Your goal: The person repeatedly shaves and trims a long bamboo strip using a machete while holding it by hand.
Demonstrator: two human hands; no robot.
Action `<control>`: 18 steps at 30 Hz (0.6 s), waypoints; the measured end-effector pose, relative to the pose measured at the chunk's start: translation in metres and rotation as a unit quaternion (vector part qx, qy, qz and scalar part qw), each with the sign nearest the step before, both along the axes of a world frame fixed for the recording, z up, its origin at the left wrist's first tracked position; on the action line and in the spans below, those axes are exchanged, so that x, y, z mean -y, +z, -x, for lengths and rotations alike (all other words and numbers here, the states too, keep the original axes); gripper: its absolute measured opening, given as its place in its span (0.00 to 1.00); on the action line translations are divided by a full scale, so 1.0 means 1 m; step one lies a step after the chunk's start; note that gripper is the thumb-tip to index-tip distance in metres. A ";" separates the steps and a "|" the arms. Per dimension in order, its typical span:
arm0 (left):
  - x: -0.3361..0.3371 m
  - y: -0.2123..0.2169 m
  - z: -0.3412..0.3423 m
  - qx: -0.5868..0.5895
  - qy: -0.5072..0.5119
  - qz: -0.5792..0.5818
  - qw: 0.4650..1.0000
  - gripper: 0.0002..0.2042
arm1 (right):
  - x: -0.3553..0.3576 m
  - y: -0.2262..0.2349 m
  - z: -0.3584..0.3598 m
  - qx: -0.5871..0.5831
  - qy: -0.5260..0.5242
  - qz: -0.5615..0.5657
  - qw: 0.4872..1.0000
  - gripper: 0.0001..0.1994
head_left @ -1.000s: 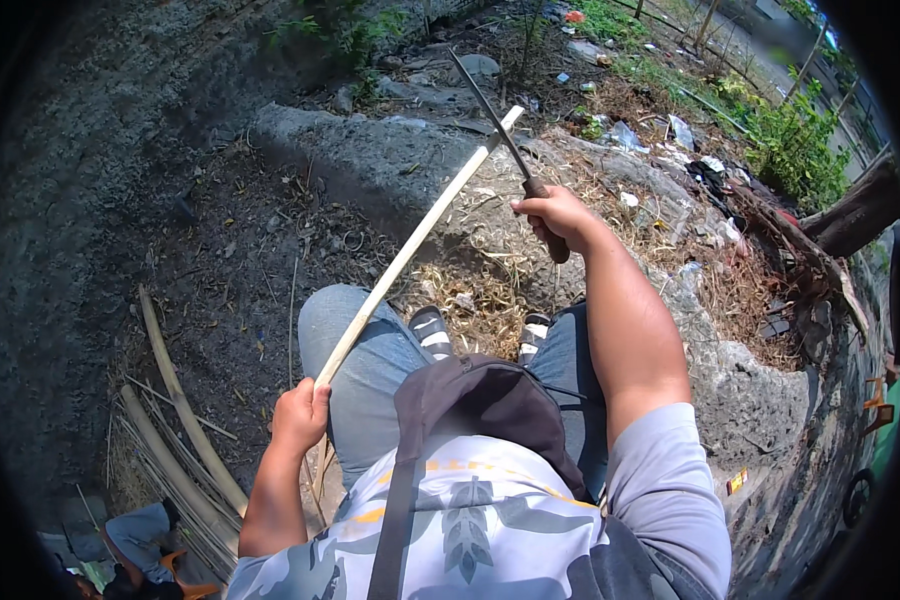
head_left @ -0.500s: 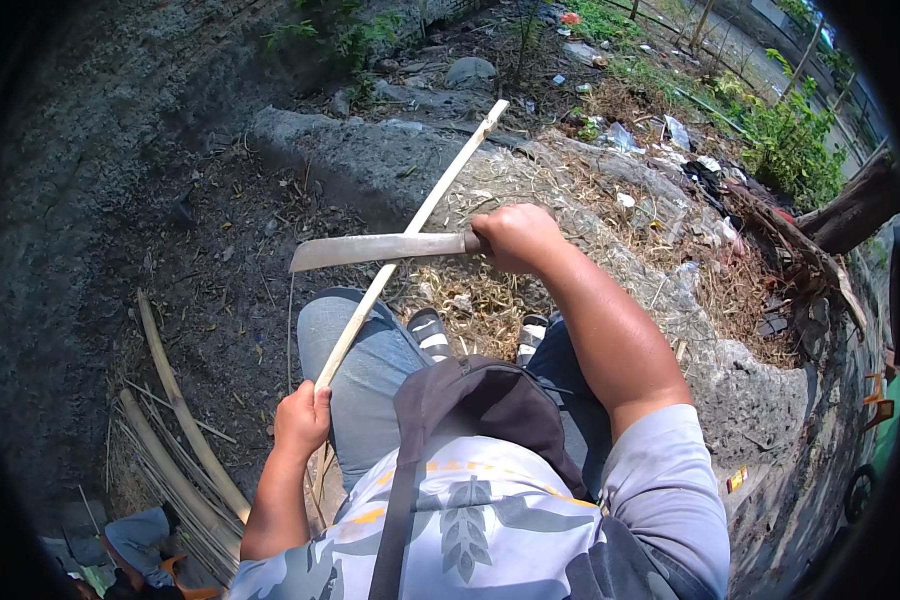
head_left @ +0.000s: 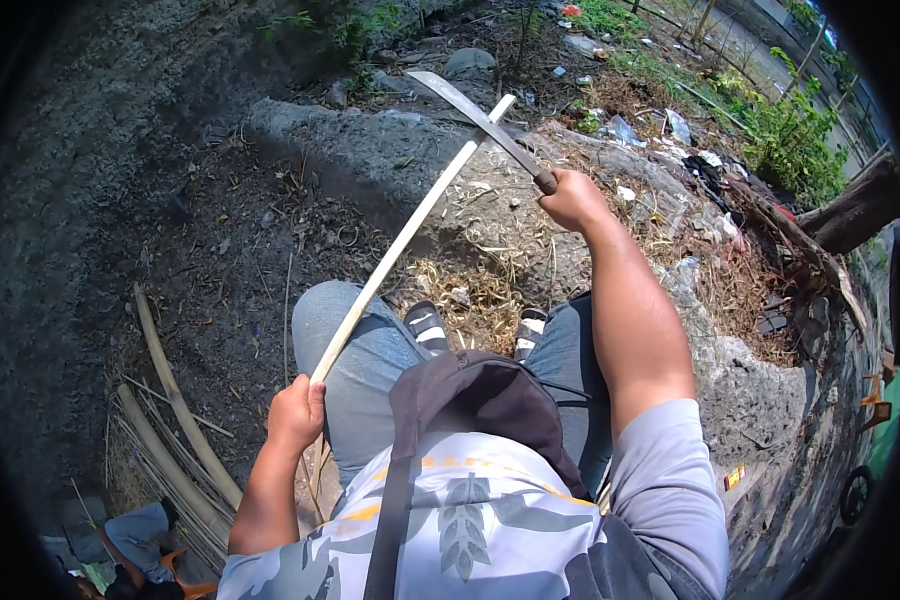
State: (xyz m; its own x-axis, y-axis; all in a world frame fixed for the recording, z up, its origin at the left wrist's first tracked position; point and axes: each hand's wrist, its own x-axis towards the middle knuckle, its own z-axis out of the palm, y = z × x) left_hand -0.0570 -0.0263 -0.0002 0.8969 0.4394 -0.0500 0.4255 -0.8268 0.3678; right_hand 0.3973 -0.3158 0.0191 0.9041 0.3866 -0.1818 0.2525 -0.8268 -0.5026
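A long pale split strip, looking like bamboo (head_left: 395, 250), slants from beside my left knee up and away to the right. My left hand (head_left: 296, 412) is wrapped round its near end. Farther out, my right hand (head_left: 576, 200) grips the dark handle of a machete (head_left: 460, 104). The blade points away to the left and crosses over the strip close to its far end. Whether the edge touches the strip or only passes above it, I cannot tell.
Several long strips and curved poles (head_left: 185, 405) lie on the ground at my left. Dry shavings (head_left: 475, 310) cover the ground between my sandals. A rough stone ledge (head_left: 340, 150) runs ahead. A log (head_left: 855, 205) leans at the right. Another person's leg (head_left: 140, 530) shows at lower left.
The machete has moved outward along the strip, from its middle to near the far end. Its blade has swung to point farther away. My left hand has shifted slightly left, keeping its grip.
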 end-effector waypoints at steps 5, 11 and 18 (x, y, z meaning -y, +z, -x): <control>0.001 -0.011 0.001 0.049 0.011 -0.016 0.999 0.20 | -0.003 -0.005 0.003 -0.331 0.009 -0.321 0.887 0.12; 0.004 -0.007 -0.002 0.044 0.008 -0.010 0.999 0.19 | -0.005 -0.002 0.010 -0.118 0.089 -0.153 0.977 0.13; -0.002 -0.007 0.000 0.042 -0.005 0.004 0.999 0.17 | -0.043 0.021 0.057 0.103 0.257 0.057 0.959 0.09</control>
State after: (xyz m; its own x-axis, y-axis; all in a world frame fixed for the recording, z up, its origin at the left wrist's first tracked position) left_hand -0.0566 -0.0242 -0.0069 0.9023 0.4306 0.0225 0.3849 -0.8279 0.4079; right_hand 0.3398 -0.2727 0.0405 0.6213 0.7788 -0.0864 0.7253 -0.6133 -0.3126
